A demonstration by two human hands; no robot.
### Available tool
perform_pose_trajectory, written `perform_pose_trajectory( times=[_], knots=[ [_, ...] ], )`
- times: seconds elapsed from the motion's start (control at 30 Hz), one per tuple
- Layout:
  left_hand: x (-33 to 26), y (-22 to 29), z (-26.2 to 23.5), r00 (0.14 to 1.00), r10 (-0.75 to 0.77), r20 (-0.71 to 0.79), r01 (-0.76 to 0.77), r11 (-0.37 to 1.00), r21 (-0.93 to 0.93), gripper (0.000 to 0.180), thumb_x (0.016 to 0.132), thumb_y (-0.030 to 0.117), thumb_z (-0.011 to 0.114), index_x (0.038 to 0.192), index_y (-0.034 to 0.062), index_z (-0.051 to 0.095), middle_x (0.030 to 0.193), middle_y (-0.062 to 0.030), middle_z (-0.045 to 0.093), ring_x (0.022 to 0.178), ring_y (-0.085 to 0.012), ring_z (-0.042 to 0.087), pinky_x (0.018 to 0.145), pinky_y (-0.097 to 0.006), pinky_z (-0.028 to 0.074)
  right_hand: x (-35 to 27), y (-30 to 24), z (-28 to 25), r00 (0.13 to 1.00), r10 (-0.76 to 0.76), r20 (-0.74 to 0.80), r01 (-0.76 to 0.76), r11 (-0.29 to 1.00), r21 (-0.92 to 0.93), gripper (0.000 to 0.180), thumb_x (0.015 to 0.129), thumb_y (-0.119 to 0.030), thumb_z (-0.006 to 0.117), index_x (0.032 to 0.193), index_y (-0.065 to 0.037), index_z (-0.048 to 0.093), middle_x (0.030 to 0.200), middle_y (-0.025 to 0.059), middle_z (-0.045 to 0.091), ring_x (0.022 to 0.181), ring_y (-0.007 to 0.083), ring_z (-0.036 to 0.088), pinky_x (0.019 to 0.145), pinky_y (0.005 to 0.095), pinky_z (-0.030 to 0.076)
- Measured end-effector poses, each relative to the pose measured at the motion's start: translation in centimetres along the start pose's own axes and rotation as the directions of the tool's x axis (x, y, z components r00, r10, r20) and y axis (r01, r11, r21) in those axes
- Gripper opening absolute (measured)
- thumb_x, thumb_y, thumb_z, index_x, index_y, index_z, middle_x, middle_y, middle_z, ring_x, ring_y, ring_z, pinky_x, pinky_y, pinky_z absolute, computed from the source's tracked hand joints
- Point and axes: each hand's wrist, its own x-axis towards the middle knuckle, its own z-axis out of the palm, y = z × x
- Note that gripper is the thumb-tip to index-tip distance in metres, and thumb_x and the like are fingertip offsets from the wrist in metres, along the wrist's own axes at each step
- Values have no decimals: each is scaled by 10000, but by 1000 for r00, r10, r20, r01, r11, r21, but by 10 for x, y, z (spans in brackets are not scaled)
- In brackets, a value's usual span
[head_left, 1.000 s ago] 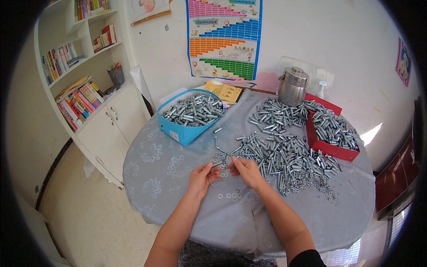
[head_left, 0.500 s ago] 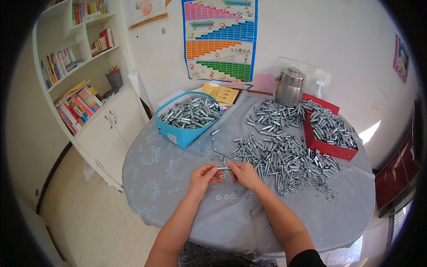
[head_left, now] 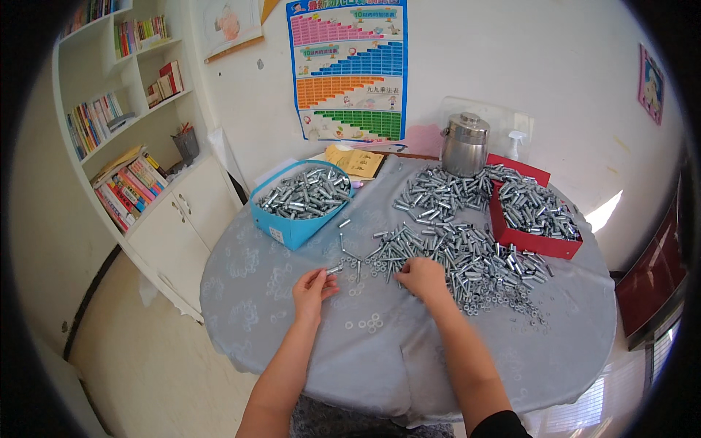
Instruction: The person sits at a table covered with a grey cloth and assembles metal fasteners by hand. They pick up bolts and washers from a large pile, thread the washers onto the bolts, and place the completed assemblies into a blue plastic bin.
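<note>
**Small bolt pinched in the left grip**

At the left hand's (head_left: 309, 288) two o'clock, we see its grip pinching a metal bolt (head_left: 334, 269) above the bench (head_left: 358, 372). We expect it to be stiff, slick, fairly light and hard to break; mid-shank seems the best hold. Fingers cover its near end. The right hand (head_left: 425, 277), at three o'clock, meets the heap (head_left: 478, 263) with curled fingers (knuckles hide the tips), so whether that grip holds anything, we cannot tell.
</note>
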Motion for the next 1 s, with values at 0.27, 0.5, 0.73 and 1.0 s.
perform_pose_trajectory(
  times=[0.27, 0.5, 0.73, 1.0],
  knots=[
    [55, 22, 7, 985, 135, -109, -136, 991, -8, 261, 850, 128, 548, 1021, -66, 516, 870, -134, 601, 747, -179, 595, 629, -284, 534, 5, 5, 20, 998, 7, -67, -10, 999, -39, 209, 635, -290, 652, 710, -94, 649, 727, 111, 630, 706, 280, 607, 628, 381, 475],
    [126, 75, 19, 893, 432, 129, -435, 754, 492, 334, 804, 146, 600, 1083, -27, 534, 958, -119, 616, 786, -190, 609, 709, -284, 472, 5, 3, 19, 996, 3, -84, -1, 1000, 19, 204, 636, -286, 638, 714, -98, 656, 727, 112, 631, 712, 285, 608, 638, 375, 482],
    [102, 6, 44, 849, 274, 452, -526, 364, 768, 245, 788, 141, 585, 998, 16, 600, 1010, -161, 598, 909, -275, 568, 794, -341, 440, 6, 8, 21, 996, 17, -90, -14, 1000, 28, 185, 640, -268, 624, 717, -103, 658, 726, 108, 632, 712, 283, 608, 640, 373, 483],
    [148, -39, 60, 849, 256, 463, -464, -60, 884, 311, 787, 127, 549, 1088, 51, 556, 1161, -188, 499, 1094, -367, 428, 893, -380, 387, 3, 3, 17, 999, -21, -42, 23, 998, 65, 188, 657, -253, 596, 719, -82, 644, 767, 130, 633, 727, 298, 615, 656, 393, 486]
  ],
)
